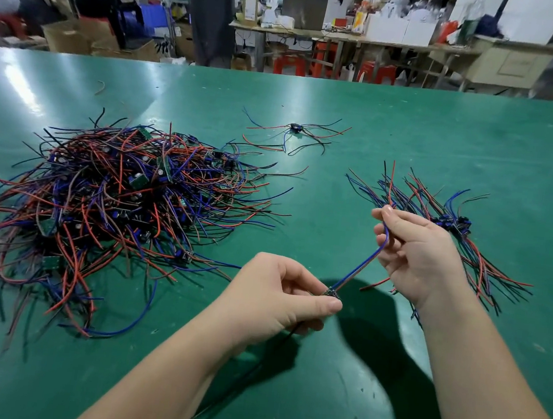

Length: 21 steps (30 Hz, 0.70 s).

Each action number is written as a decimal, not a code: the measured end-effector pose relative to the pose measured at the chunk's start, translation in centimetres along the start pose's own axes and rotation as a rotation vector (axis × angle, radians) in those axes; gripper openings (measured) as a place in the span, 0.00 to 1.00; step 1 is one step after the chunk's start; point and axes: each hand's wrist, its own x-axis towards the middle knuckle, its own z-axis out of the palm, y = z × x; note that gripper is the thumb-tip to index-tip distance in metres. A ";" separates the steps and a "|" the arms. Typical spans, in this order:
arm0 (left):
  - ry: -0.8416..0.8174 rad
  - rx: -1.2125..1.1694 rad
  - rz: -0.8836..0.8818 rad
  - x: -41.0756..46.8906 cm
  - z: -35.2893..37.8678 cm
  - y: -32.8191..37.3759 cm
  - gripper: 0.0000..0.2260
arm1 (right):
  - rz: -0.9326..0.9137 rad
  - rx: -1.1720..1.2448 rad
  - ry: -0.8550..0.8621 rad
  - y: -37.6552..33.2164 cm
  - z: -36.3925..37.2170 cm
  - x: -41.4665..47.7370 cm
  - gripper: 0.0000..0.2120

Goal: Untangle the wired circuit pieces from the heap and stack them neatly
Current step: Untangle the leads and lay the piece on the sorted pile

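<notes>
one wired circuit piece (333, 293) hangs above the worktop (348, 114), free of the heap (113, 211) on the left. its small board is pinched between the thumb and fingers of the left hand (278, 299). its blue and red wires (363, 264) run taut up to the right hand (414, 256), which pinches them near their ends. a dark wire trails below the left hand. the step in hand looks like straightening a freed piece. the next move likely calls for carrying it right to the stack (452, 226) and laying board on boards, wires in line with the rest. another piece (296, 129) lies alone further back.
</notes>
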 end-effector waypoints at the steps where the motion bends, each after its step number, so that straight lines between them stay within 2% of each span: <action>1: -0.001 0.009 0.007 0.0 0.0 0.0 0.07 | -0.006 -0.011 0.002 0.0 0.0 0.0 0.06; 4: 0.017 0.002 0.014 0.0 -0.2 0.0 0.08 | -0.121 -0.082 0.052 0.1 0.0 0.0 0.09; 6: 0.016 0.002 0.016 -0.1 -0.8 0.2 0.08 | -0.165 -0.037 0.142 -0.3 -0.4 0.3 0.12; 9: 0.029 0.012 0.032 -0.3 -1.5 0.6 0.08 | -0.077 0.217 0.290 -1.5 -2.1 1.2 0.14; 12: 0.149 -0.122 0.065 0.0 -1.8 0.9 0.12 | -0.022 0.212 0.325 -1.6 -2.6 1.4 0.16; 14: 0.238 -0.211 0.094 0.3 -1.9 1.0 0.15 | -0.024 0.046 0.177 -0.8 -1.3 0.6 0.14; 16: 0.300 -0.241 0.132 0.5 -1.8 0.9 0.15 | -0.085 -0.166 -0.121 0.4 0.8 -0.9 0.08; 18: 0.330 -0.209 0.172 0.6 -1.7 0.6 0.10 | -0.201 -0.363 -0.390 1.8 2.6 -2.4 0.06; 20: 0.341 -0.147 0.213 0.6 -1.6 0.4 0.03 | -0.342 -0.558 -0.434 3.0 3.5 -3.3 0.07; 21: 0.343 -0.112 0.230 0.7 -1.6 0.3 0.07 | -0.397 -0.622 -0.391 3.3 3.7 -3.4 0.08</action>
